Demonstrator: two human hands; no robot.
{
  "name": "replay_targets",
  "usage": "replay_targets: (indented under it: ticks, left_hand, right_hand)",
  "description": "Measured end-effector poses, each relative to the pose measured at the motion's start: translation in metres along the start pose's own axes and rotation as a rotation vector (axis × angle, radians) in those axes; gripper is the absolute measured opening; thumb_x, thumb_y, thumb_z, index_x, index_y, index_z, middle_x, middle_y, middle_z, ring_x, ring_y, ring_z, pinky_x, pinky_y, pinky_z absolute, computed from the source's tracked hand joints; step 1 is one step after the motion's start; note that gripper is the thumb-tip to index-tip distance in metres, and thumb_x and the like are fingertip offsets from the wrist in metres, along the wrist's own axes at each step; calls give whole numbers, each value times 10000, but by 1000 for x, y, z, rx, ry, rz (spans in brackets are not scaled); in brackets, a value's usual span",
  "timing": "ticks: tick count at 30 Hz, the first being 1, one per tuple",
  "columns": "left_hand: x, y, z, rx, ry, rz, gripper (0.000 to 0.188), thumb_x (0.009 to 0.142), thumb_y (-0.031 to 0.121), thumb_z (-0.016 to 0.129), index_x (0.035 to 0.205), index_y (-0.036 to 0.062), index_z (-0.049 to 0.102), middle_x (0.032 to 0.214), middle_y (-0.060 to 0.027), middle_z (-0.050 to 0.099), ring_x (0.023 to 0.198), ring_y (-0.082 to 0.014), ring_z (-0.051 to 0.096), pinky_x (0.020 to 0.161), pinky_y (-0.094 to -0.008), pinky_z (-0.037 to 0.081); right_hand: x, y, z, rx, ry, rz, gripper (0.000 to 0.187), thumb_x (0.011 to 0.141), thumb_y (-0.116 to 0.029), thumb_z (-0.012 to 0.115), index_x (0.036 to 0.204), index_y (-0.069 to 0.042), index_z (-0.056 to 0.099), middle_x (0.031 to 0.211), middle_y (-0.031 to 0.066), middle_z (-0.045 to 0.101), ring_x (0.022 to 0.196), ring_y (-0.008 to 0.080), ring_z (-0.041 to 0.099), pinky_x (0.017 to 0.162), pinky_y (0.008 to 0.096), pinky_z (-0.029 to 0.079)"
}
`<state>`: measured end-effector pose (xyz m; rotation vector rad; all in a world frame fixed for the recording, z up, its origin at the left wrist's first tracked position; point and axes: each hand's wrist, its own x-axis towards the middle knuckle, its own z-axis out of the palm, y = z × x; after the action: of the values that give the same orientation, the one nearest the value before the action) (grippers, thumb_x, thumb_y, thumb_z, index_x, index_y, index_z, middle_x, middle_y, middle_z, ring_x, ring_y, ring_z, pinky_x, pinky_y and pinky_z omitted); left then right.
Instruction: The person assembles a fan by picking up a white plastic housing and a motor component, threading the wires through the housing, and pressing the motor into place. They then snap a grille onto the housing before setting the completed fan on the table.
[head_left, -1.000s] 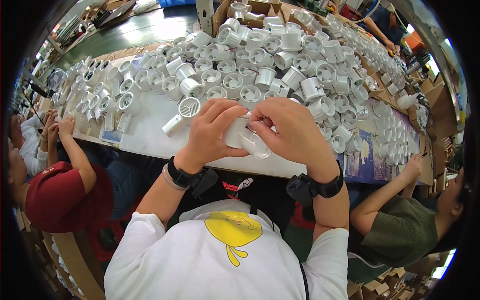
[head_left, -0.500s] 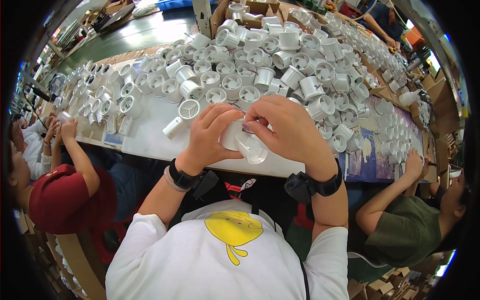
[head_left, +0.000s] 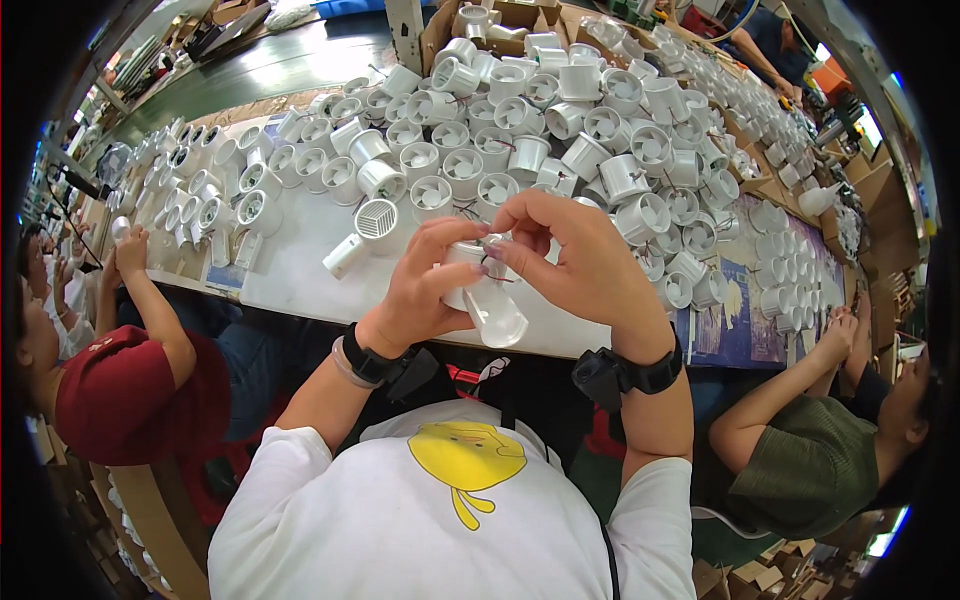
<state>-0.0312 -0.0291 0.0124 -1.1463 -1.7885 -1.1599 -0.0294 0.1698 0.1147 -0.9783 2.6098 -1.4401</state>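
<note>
My left hand (head_left: pixel 422 285) is wrapped round a white plastic fan housing (head_left: pixel 497 316), a round body with a trough-shaped handle tilted down toward me. At its upper rim my right hand (head_left: pixel 575 255) pinches thumb and fingers together over a small, partly hidden part with a bit of green. Thin dark wires (head_left: pixel 504 280) stick out beside the fingertips. On the white table just left of my hands lies another white housing with a slatted round grille (head_left: pixel 377 220) and a handle (head_left: pixel 344 256).
A large heap of white cylindrical fan units (head_left: pixel 530 155) rises beyond my hands. More round units (head_left: pixel 260 210) stand to the left, and white cups (head_left: pixel 785 270) to the right. Co-workers sit on both sides, one in a red shirt (head_left: pixel 125 395), one in dark green (head_left: pixel 810 460).
The housing has turned in my left hand, so its handle's open trough shows more. My right fingertips have shifted slightly up and left along the rim. The grilled housing stays in place.
</note>
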Motion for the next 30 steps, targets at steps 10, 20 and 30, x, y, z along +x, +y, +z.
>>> replay_targets:
  ticks: [10, 20, 30]
  left_hand:
    - [3, 7, -11, 56, -46, -110, 634, 589, 225, 878, 1127, 123, 558, 1202, -122, 567, 1026, -334, 572, 833, -400, 504]
    - [0, 12, -17, 130, -183, -186, 731, 547, 196, 886, 1180, 111, 533, 1185, -86, 616, 1020, -307, 580, 833, -385, 509]
    - [-8, 8, -8, -242, -41, -246, 1034, 607, 154, 888, 1394, 84, 221, 1360, -161, 479, 1123, -275, 551, 938, -415, 482]
  right_hand:
    - [-6, -3, -2, -100, -110, 44, 148, 816, -157, 681, 821, -29, 607, 606, 41, 518, 543, 125, 481, 519, 273, 390]
    - [1, 9, 24, -43, -32, -38, 162, 810, -120, 621, 695, -13, 582, 528, 64, 465, 473, 123, 420, 463, 298, 345]
    - [-2, 11, 12, 217, -65, 117, 65, 870, -98, 643, 869, -39, 669, 723, 23, 588, 694, 72, 506, 630, 252, 416]
